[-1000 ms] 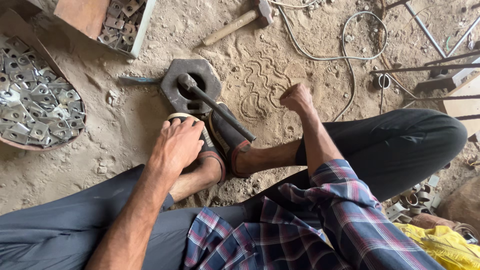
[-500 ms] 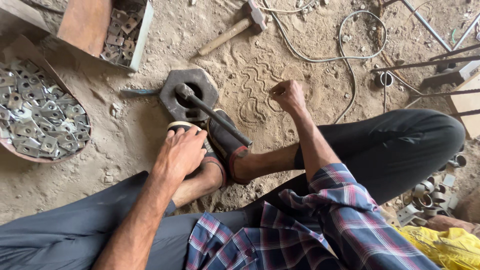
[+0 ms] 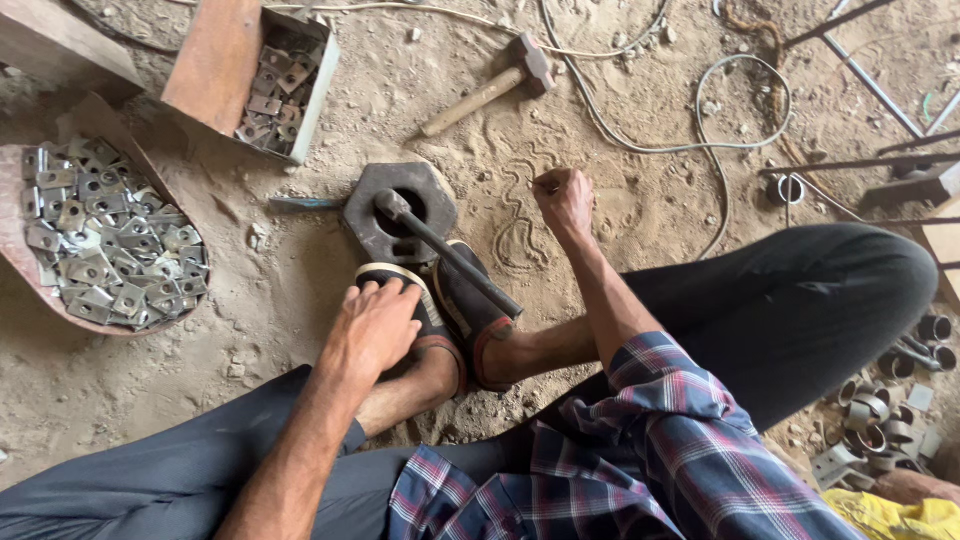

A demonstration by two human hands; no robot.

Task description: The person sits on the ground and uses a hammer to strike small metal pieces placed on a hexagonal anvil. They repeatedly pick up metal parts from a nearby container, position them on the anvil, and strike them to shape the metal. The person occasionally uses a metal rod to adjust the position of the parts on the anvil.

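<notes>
I sit on sandy ground with both sandalled feet drawn in. My left hand (image 3: 375, 325) lies flat on the toe of the left sandal (image 3: 425, 320), fingers spread, holding nothing. Just beyond the feet lies a heavy hexagonal metal block (image 3: 372, 225) with a round hole. A dark steel rod (image 3: 455, 258) stands in that hole and leans back over the right sandal (image 3: 478, 318). My right hand (image 3: 563, 200) is a closed fist, knuckles down on the sand to the right of the block, beside wavy lines (image 3: 515, 225) scratched into the sand. Whether the fist holds something small is unclear.
A shallow pan (image 3: 30, 290) heaped with square metal plates sits at the left. Behind it is a metal box (image 3: 318, 85) with more plates. A wooden-handled hammer (image 3: 490, 90) and loose cables (image 3: 700, 140) lie farther out. Short metal rings (image 3: 880, 420) are piled at the right.
My right fist has shifted a little over the sand next to the wavy lines. My left hand stays on the sandal. The view has tilted slightly.
</notes>
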